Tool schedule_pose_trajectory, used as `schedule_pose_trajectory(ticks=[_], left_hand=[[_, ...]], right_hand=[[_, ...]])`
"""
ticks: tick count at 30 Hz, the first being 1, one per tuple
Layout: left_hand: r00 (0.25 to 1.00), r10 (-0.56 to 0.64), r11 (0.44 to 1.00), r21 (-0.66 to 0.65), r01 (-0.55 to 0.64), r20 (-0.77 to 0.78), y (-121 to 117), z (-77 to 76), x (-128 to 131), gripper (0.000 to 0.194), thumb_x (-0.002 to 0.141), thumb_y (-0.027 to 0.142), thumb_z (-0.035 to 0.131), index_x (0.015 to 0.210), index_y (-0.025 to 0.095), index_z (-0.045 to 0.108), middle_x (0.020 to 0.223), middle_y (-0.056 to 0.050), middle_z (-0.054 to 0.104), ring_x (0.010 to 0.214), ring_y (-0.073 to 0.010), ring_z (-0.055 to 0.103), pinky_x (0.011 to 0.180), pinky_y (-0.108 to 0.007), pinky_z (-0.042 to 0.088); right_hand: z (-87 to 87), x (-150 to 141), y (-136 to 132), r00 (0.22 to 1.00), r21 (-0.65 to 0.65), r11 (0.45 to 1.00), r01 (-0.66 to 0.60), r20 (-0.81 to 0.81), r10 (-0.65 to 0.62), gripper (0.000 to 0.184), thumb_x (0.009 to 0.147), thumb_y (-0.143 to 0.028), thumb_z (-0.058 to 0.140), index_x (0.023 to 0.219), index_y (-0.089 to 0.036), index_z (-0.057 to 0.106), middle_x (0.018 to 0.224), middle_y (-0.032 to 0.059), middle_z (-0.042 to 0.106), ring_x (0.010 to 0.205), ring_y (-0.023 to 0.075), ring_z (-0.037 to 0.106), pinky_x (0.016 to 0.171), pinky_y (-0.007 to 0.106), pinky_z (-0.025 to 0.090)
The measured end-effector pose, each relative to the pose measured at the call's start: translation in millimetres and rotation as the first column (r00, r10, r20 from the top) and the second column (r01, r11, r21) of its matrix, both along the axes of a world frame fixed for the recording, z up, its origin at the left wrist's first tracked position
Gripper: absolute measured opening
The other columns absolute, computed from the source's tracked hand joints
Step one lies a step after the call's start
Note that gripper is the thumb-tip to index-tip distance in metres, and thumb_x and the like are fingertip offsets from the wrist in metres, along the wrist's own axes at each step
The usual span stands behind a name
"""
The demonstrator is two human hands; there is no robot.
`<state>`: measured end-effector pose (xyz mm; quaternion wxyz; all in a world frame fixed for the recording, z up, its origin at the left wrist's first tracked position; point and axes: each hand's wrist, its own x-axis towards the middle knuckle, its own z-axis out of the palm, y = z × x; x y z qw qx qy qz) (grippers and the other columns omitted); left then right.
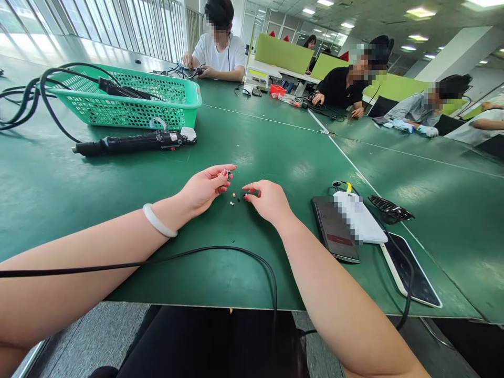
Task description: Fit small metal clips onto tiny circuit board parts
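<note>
My left hand (205,190) is raised a little over the green table, its thumb and fingers pinched on a small metallic part (229,175). Too little of that part shows to tell its kind. To its right, my right hand (270,198) has thumb and forefinger close together around a tiny dark piece (244,195), low at the tabletop. Between the hands lie several tiny loose pieces: a reddish one (234,195), a black one (238,199) and a whitish one (232,203).
A green basket (185,113) with cables stands at the back left, a black electric screwdriver (134,143) before it. Two phones (334,231), a white card (358,220) and a black clip (389,209) lie right. A black cable (220,247) crosses the front. Several people sit opposite.
</note>
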<state>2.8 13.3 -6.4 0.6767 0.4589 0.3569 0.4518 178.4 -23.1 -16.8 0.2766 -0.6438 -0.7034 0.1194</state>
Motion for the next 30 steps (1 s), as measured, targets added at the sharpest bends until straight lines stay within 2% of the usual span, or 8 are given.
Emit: schedule_pose_trajectory(ticks=[4,6,8,11,15,19,27,30], left_hand=[[0.999,-0.047,0.998,-0.05,0.049,0.023,-3,1.7,1,0.01,0.081,0.008,0.056,0.086,0.014,0.062,0.087,-0.004,0.062,0.077,-0.0115,0.062,0.084,-0.031,0.048],[0.998,-0.059,0.995,-0.075,0.061,0.028,-5,3.2,1,0.013,0.082,0.004,0.052,0.085,0.013,0.061,0.089,-0.005,0.063,0.079,-0.0123,0.063,0.09,-0.034,0.047],[0.997,-0.065,0.994,-0.085,0.068,0.035,-6,4.0,1,0.015,0.082,0.003,0.051,0.085,0.012,0.062,0.091,-0.006,0.063,0.081,-0.0125,0.064,0.094,-0.036,0.046],[0.996,-0.089,0.992,-0.092,0.091,0.026,-6,3.6,1,0.016,0.083,0.003,0.05,0.087,0.011,0.064,0.089,-0.007,0.065,0.082,-0.0125,0.064,0.095,-0.035,0.046],[0.985,-0.171,0.978,-0.119,0.168,-0.016,-6,2.5,1,0.023,0.085,0.006,0.051,0.102,0.01,0.066,0.096,-0.009,0.068,0.084,-0.0124,0.065,0.092,-0.031,0.048],[0.964,-0.263,0.96,-0.111,0.258,-0.034,-8,2.5,1,0.028,0.086,0.01,0.053,0.111,0.012,0.065,0.099,-0.009,0.07,0.084,-0.0112,0.065,0.091,-0.029,0.048],[0.976,-0.204,0.974,-0.121,0.193,-0.078,-10,5.2,2,0.031,0.083,0.011,0.058,0.112,0.013,0.066,0.097,-0.008,0.072,0.084,-0.0117,0.065,0.093,-0.032,0.047],[0.974,-0.219,0.972,-0.1,0.212,-0.064,-11,5.3,1,0.031,0.08,0.013,0.062,0.111,0.014,0.067,0.1,-0.008,0.072,0.086,-0.0124,0.065,0.093,-0.032,0.047]], right_hand=[[-0.5,-6,1,0.997,0.012,0.999,-0.034,0.069,0.033,0.013,0.078,-0.021,0.059,0.077,-0.023,0.072,0.084,0.0033,0.067,0.078,0.0167,0.058,0.068,0.031,0.042],[-0.1,-6,1,1.0,0.021,0.999,-0.025,-0.014,0.025,0.014,0.078,-0.021,0.057,0.074,-0.023,0.07,0.079,0.002,0.067,0.072,0.0152,0.057,0.066,0.03,0.042],[0.9,-6,1,0.977,0.019,1.0,-0.024,-0.213,0.027,0.012,0.078,-0.022,0.057,0.074,-0.021,0.069,0.074,0.0005,0.067,0.067,0.013,0.056,0.066,0.028,0.042],[3.1,-6,-1,0.837,-0.018,0.999,-0.051,-0.547,0.033,0.011,0.076,-0.028,0.06,0.076,-0.02,0.067,0.071,0.0,0.067,0.061,0.0105,0.054,0.063,0.026,0.043],[4.8,-11,-3,0.667,-0.063,0.994,-0.085,-0.745,0.01,0.019,0.071,-0.036,0.066,0.076,-0.018,0.067,0.064,-0.0009,0.063,0.054,0.0083,0.047,0.053,0.023,0.038],[5.1,-15,-4,0.584,-0.085,0.99,-0.114,-0.812,-0.002,0.021,0.066,-0.037,0.07,0.073,-0.017,0.067,0.059,-0.0021,0.059,0.054,0.0083,0.047,0.055,0.024,0.037],[6.1,-18,-4,0.482,-0.122,0.987,-0.102,-0.874,-0.058,0.025,0.062,-0.04,0.073,0.07,-0.017,0.065,0.055,-0.0042,0.054,0.05,0.0062,0.041,0.051,0.024,0.034],[5.2,-20,-4,0.492,-0.124,0.99,-0.071,-0.867,-0.074,0.027,0.063,-0.042,0.072,0.07,-0.017,0.063,0.055,-0.0046,0.052,0.049,0.0061,0.039,0.05,0.023,0.033]])
